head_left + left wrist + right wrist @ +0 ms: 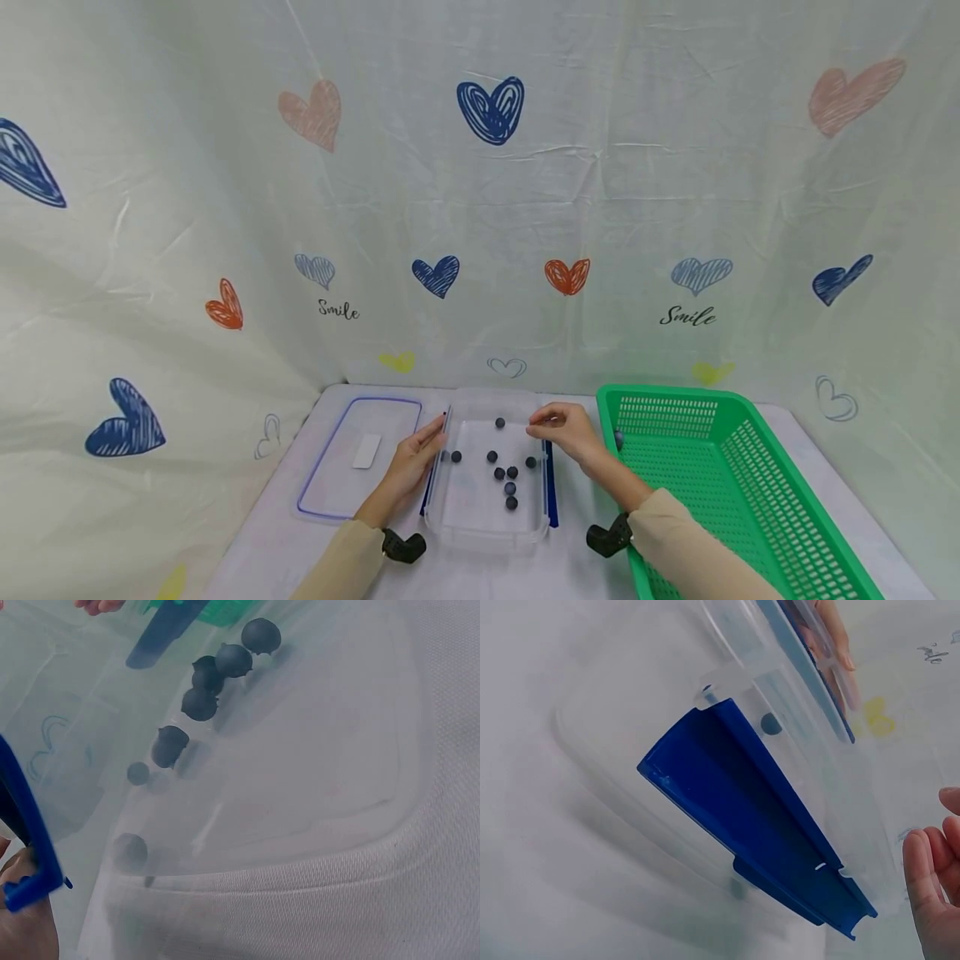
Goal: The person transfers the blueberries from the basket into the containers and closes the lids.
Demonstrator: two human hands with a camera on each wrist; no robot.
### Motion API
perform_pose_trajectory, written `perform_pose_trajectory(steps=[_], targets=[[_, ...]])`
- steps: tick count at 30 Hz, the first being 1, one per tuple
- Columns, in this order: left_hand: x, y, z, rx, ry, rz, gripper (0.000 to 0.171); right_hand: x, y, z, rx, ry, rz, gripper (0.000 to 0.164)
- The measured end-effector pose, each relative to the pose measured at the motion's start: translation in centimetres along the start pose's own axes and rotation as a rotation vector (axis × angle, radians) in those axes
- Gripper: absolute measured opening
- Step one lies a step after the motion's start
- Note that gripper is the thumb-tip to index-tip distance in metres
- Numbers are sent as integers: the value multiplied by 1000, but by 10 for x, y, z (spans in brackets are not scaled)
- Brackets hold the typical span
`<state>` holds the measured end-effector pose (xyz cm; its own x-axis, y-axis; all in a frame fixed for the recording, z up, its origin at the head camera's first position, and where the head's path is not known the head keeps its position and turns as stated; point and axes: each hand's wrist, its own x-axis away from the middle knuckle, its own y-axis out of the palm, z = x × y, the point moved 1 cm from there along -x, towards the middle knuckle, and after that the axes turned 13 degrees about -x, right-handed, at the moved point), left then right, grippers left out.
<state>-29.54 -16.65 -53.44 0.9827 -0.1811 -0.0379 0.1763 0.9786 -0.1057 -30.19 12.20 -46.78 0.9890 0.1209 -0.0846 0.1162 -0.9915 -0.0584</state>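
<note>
A clear plastic container (pixel 483 533) with blue side latches (pixel 727 802) stands in the middle of the table. Several blueberries (pixel 510 488) lie scattered on its floor, and the left wrist view shows some of them through the clear wall. My left hand (pixel 411 462) rests against the container's left side with fingers extended, partly behind a blue latch in the left wrist view. Over the container's right rim hovers my right hand (pixel 567 429), its fingers loosely bent. In the right wrist view, thumb and fingers are apart and no object shows between them.
To the right stands a large green plastic basket (pixel 701 483) with slotted walls; one blueberry (pixel 618 439) shows near its left wall. A clear lid with a blue seal (pixel 330 458) lies left of the container, a white rectangle (pixel 367 451) on it. Behind hangs a heart-printed curtain (pixel 480 200).
</note>
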Motion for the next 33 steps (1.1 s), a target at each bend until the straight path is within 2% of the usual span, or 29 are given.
perform_pose_trajectory(steps=[8, 20, 33], targets=[[0, 1, 1, 2, 8, -7, 58, 3, -14, -11, -21, -10, 23, 14], [1, 1, 1, 16, 11, -6, 56, 6, -47, -20, -115, 13, 92, 28], [2, 1, 2, 7, 9, -7, 57, 13, -78, -30, -127, -22, 123, 33]])
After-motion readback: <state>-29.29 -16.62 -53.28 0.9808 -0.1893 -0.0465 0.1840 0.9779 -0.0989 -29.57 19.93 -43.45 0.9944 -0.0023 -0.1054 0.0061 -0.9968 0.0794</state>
